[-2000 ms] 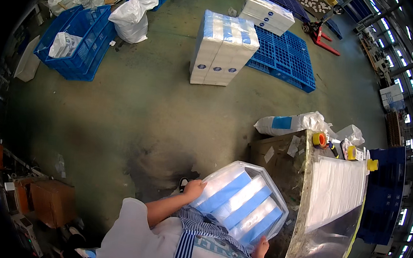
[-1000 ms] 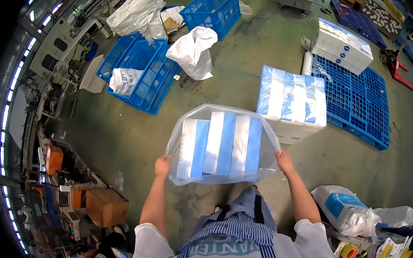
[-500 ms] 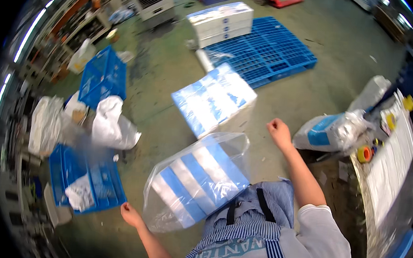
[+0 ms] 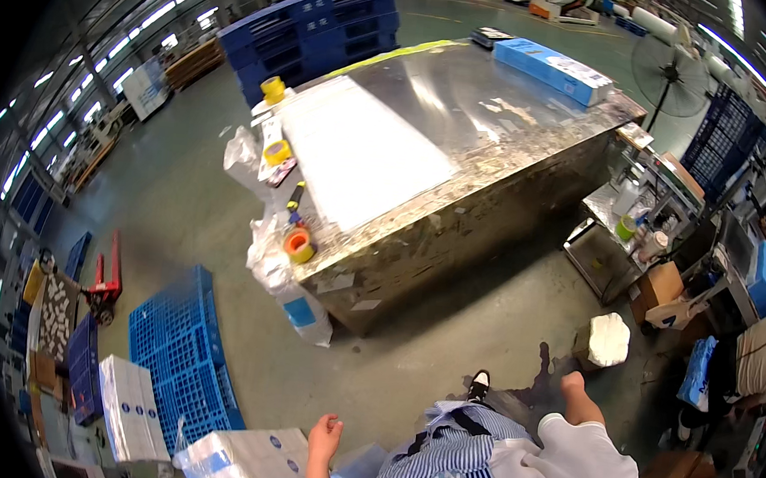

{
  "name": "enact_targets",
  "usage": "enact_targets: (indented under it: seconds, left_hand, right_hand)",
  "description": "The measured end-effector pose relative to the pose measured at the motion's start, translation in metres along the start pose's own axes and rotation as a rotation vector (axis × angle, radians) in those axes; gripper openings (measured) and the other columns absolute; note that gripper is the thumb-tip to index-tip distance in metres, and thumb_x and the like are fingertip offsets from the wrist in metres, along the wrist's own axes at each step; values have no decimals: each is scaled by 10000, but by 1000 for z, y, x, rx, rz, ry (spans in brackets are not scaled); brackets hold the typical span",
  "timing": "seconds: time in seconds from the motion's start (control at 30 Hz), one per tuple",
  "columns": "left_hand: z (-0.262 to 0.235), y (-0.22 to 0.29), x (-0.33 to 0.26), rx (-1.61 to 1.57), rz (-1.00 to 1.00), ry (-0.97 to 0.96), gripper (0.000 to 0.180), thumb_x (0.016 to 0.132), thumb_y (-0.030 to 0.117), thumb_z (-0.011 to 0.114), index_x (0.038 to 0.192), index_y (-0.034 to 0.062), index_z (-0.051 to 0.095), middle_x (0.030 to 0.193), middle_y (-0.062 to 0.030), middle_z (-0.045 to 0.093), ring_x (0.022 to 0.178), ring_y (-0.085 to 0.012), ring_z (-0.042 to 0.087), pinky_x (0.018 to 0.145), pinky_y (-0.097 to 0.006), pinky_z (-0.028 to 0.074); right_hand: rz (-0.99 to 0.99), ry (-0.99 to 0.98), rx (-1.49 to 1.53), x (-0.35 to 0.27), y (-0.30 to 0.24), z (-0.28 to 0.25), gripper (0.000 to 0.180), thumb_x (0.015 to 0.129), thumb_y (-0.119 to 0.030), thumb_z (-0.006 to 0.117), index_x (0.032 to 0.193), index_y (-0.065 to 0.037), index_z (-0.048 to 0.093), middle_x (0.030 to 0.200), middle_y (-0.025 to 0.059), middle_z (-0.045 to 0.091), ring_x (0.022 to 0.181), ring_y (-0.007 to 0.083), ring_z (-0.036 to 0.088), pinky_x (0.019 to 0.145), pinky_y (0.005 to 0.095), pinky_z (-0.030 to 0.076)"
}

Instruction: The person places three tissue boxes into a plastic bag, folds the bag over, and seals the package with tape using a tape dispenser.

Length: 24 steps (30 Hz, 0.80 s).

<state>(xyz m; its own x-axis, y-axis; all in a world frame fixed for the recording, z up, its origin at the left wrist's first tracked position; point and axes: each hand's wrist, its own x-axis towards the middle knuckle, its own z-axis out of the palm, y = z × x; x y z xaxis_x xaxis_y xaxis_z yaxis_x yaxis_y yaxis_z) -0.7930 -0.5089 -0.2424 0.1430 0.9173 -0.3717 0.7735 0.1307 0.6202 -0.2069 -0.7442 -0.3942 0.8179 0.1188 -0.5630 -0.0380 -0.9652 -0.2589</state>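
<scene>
Left hand (image 4: 325, 436) hangs spread and empty just above the clear-wrapped stack of white-and-blue cartons (image 4: 245, 464) on the floor; right hand (image 4: 573, 381), loosely curled, holds nothing.

A warehouse or packing floor is being shown: a large steel-topped work table (image 4: 467, 110), blue plastic pallets (image 4: 177, 353), stacked white cartons (image 4: 127, 408) and a concrete floor (image 4: 176, 212) are being seen.

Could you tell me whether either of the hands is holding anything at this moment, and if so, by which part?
Nothing is held. The left hand is open above the plastic-wrapped packs; the right hand hangs free.
</scene>
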Motion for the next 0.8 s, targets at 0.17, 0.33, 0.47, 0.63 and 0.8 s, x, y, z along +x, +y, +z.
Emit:
enact_targets:
  seconds: [0.17, 0.33, 0.47, 0.63, 0.8]
  left_hand:
    - [133, 173, 125, 538, 239, -460, 414, 823, 380, 586, 1142, 116, 590, 1029, -113, 651, 965, -279, 611, 840, -382, 471]
    - [215, 351, 192, 506, 497, -721, 415, 843, 364, 568, 1165, 103, 574, 1072, -132, 634, 980, -291, 604, 835, -374, 470]
    - [249, 447, 247, 349, 533, -758, 411, 846, 349, 566, 1159, 83, 569, 1063, -145, 633, 980, -300, 602, 827, -375, 469]
    - [292, 494, 357, 621, 607, -893, 427, 824, 356, 595, 1142, 71, 587, 1053, -173, 633, 1000, -316, 597, 841, -374, 471]
    - [299, 585, 456, 419, 586, -921, 428, 825, 364, 604, 1116, 50, 594, 1036, -174, 638, 982, -306, 609, 843, -371, 474]
  right_hand:
    - [-23, -78, -525, 120, 196, -18, 153, 730, -139, 595, 810, -46, 688, 800, 126, 662, 784, 248, 643, 643, 355, 503]
    - [231, -417, 79, 99, 160, 49, 126, 730, -165, 638, 711, -51, 689, 694, 112, 654, 626, 207, 637, 575, 345, 496]
    - [128, -550, 170, 93, 28, 12, 237, 841, -143, 552, 662, -14, 638, 642, 120, 620, 499, 225, 582, 459, 353, 459]
    - [-86, -247, 85, 198, -100, -23, 175, 774, -154, 577, 825, -9, 661, 732, 118, 644, 615, 215, 596, 556, 373, 466]
    - [-44, -359, 302, 283, -261, -113, 199, 779, -171, 504, 790, -20, 632, 664, 121, 637, 568, 209, 614, 513, 349, 484]
